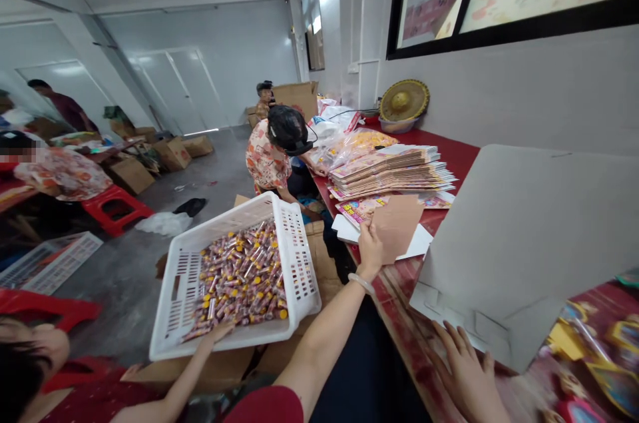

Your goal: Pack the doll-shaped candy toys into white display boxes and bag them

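Observation:
My left hand (370,244), with a pale bangle at the wrist, is closed on the edge of a brown cardboard piece (399,226). Beneath that piece lie white card sheets (418,242) and a pink printed card (357,208) on the red table (462,143). My right hand (466,366) is open, fingers spread, at the lower edge of a large grey-white cardboard sheet (539,223) that stands tilted on the table. Slots and folded flaps show along its bottom. Whether my right fingertips touch it, I cannot tell.
Flat printed cards (392,170) are stacked farther back. A white crate (304,263) of yellow-capped tubes stands left, with another person's hand (219,332) in it. A co-worker (267,156) bends beside the table. Colourful toy-like items (599,350) lie at right.

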Action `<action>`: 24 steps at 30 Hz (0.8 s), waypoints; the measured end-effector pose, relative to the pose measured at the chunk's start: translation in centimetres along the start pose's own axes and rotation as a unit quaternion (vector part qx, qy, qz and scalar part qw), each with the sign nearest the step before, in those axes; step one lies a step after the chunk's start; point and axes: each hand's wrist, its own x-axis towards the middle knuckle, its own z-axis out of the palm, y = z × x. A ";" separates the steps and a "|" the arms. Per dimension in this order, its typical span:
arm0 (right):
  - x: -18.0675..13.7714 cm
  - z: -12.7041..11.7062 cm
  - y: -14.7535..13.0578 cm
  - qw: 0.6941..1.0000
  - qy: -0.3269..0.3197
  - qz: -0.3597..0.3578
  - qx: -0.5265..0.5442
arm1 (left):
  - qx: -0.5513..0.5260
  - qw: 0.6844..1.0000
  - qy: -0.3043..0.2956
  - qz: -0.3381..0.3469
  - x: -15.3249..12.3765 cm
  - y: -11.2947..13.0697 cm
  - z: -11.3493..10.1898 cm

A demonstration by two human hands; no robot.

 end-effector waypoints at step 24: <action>5.9 -15.2 -15.3 0.812 0.156 0.200 0.526 | -0.235 0.958 -0.137 -0.089 -8.7 9.8 -8.7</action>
